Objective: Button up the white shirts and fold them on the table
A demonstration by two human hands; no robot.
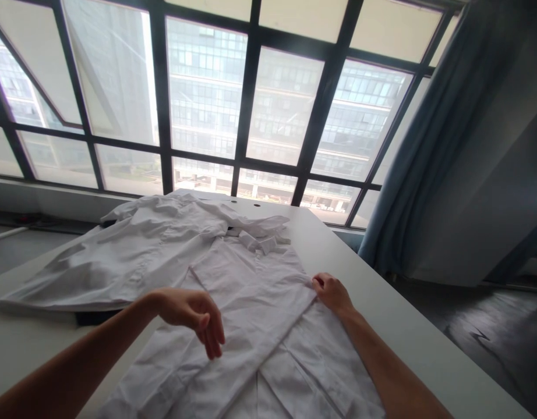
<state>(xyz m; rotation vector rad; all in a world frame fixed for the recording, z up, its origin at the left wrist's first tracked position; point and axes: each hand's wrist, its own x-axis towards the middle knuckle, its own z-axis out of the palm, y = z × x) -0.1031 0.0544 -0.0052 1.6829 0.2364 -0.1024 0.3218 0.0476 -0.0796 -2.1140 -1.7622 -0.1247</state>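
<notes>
A white collared shirt (pixel 233 291) lies spread on the white table, its collar (pixel 257 241) at the far end. One sleeve is laid slantwise across the shirt's body. My right hand (pixel 332 291) pinches the fabric at the shirt's right edge, fingertips closed on it. Over the left half of the shirt hovers my left hand (pixel 194 317), bent at the wrist with loosely curled fingers pointing down. Nothing shows in it, and its fingers look apart from the cloth.
Another white garment (pixel 133 250) lies rumpled to the left, with something dark under its near edge. The white table (pixel 364 291) ends at the right, beside a grey floor. Large windows (pixel 207 87) stand behind, and a blue curtain (pixel 430 157) hangs at the right.
</notes>
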